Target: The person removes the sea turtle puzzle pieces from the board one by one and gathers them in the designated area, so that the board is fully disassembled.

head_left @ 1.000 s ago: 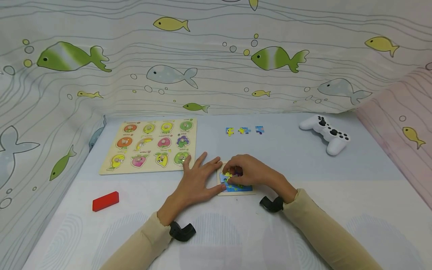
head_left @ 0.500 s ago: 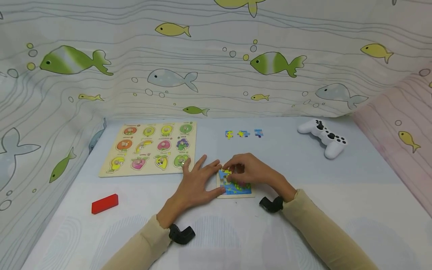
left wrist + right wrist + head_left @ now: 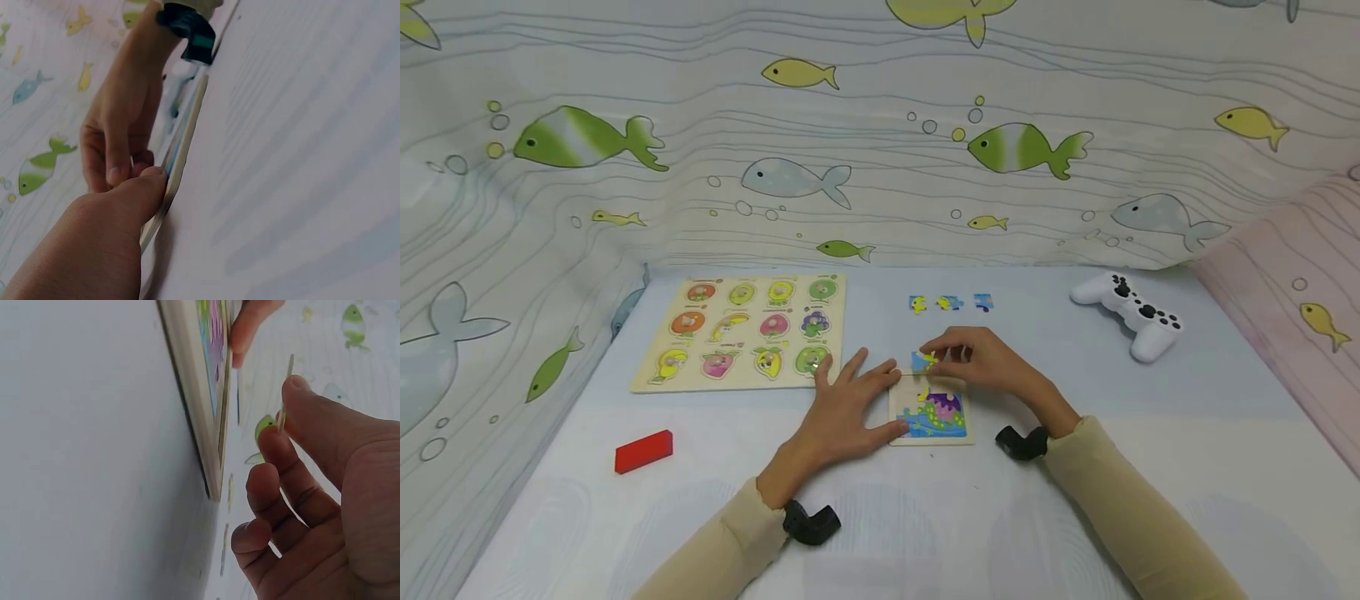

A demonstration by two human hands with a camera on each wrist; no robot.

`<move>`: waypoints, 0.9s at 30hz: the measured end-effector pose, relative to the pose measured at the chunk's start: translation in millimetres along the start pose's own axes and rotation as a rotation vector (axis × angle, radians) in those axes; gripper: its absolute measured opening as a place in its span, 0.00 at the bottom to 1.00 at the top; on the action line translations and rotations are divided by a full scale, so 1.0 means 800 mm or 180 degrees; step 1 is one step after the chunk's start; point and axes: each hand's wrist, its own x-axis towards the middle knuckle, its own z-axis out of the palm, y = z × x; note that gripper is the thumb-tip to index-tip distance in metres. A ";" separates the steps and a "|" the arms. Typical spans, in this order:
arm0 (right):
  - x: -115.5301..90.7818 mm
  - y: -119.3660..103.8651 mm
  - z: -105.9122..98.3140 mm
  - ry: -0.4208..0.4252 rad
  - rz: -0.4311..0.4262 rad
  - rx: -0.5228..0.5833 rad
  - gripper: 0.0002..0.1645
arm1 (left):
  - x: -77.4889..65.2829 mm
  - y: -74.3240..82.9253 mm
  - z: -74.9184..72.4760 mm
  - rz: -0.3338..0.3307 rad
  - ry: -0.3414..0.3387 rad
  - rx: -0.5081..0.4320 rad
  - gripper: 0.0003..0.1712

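Note:
My right hand [image 3: 981, 358] pinches a blue-and-yellow jigsaw piece [image 3: 921, 361] between thumb and forefinger, just past the far edge of a small wooden puzzle tray [image 3: 906, 392]. The right wrist view shows this thin piece [image 3: 290, 365] edge-on. Inside the tray, joined pieces [image 3: 943, 417] make a purple, pink and green picture over blue; bare wood shows in the upper part. My left hand [image 3: 842, 412] lies with fingers spread along the tray's left side, thumb on its lower left corner. In the left wrist view that thumb [image 3: 147, 187] presses the tray's edge.
Loose jigsaw pieces [image 3: 951, 303] lie in a row behind the tray. To the left is a wooden fruit peg board [image 3: 748, 333], its near right corner by my left fingers. A red block [image 3: 643, 452] sits at the front left, and a white game controller [image 3: 1129, 315] at the back right.
The right hand has lifted the jigsaw piece from the tray's upper left and moved it away to the far edge, baring wood there. The left hand keeps its place on the tray.

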 end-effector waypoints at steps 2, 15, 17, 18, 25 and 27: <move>0.002 0.003 -0.003 0.0015 0.0039 -0.0016 0.18 | 0.000 0.000 0.000 0.0000 -0.0001 0.0015 0.43; 0.023 0.014 -0.015 0.0002 0.0219 -0.0236 0.18 | -0.001 0.000 0.001 0.0026 0.0009 0.0067 0.42; 0.027 0.015 -0.015 -0.0018 0.0269 -0.0273 0.18 | -0.001 0.000 0.001 0.0030 0.0001 0.0053 0.42; 0.029 0.016 -0.016 -0.0034 0.0285 -0.0294 0.18 | -0.001 0.000 0.001 0.0029 -0.0001 0.0045 0.42; 0.044 0.019 -0.017 -0.0105 0.0447 -0.0463 0.18 | -0.002 0.001 0.000 0.0032 -0.0009 0.0064 0.42; 0.047 0.019 -0.017 -0.0097 0.0439 -0.0510 0.18 | -0.002 0.001 -0.001 0.0041 0.0007 0.0079 0.42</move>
